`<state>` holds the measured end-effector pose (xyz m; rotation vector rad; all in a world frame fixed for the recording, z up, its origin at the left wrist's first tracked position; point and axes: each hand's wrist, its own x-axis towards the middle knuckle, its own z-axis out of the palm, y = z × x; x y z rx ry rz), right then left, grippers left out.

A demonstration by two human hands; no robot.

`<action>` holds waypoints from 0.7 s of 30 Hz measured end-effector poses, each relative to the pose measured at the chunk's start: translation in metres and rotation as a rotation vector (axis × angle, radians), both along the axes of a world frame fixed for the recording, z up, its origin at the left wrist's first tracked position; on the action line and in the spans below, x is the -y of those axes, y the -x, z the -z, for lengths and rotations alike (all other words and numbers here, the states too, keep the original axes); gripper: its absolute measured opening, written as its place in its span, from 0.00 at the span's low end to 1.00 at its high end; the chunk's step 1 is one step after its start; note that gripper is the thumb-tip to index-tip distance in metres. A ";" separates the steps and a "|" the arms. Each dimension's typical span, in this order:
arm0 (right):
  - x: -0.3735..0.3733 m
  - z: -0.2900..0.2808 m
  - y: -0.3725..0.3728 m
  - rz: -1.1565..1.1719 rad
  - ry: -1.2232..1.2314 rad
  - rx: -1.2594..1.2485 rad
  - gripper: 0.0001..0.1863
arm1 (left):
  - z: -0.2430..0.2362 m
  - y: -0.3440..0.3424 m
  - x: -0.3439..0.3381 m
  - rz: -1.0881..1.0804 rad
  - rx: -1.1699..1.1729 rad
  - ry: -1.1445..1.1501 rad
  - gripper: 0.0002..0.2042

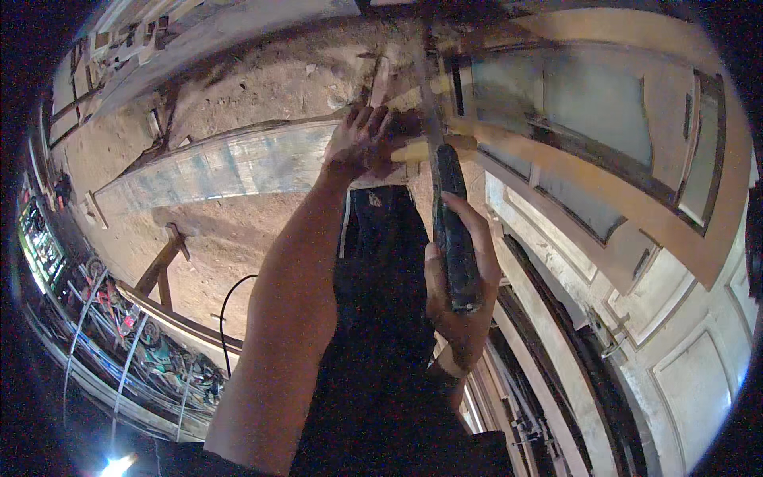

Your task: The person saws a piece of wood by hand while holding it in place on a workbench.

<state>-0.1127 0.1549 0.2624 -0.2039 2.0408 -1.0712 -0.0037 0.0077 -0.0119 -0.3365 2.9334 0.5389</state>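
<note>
My right hand is wrapped round the black handle of a long, narrow-bladed handsaw. Its blade points away from me and blurs toward the far end, crossing a pale strip of wood. My left hand bears down on this strip at the right end of a long, weathered plank, left of the blade. Its fingers bend over the wood, and shadow hides the underside of the grip. Beyond those fingers, a narrow wooden piece sticks out.
Panelled wooden frames with glass-like panes lean at the right, beside a whitish panelled door. At the left stands a wooden trestle on the dirt floor. A black cable curves near my left forearm; piled rods and clutter lie lower left.
</note>
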 end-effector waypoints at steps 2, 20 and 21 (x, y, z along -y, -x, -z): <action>0.005 0.006 -0.005 0.004 0.068 -0.099 0.29 | 0.005 0.000 0.004 -0.043 -0.049 -0.040 0.49; -0.021 0.011 -0.018 0.073 0.020 0.015 0.31 | 0.000 -0.001 0.005 -0.096 0.010 -0.184 0.49; -0.034 0.016 -0.025 0.074 -0.007 0.043 0.31 | 0.002 -0.002 0.005 -0.066 0.007 -0.100 0.49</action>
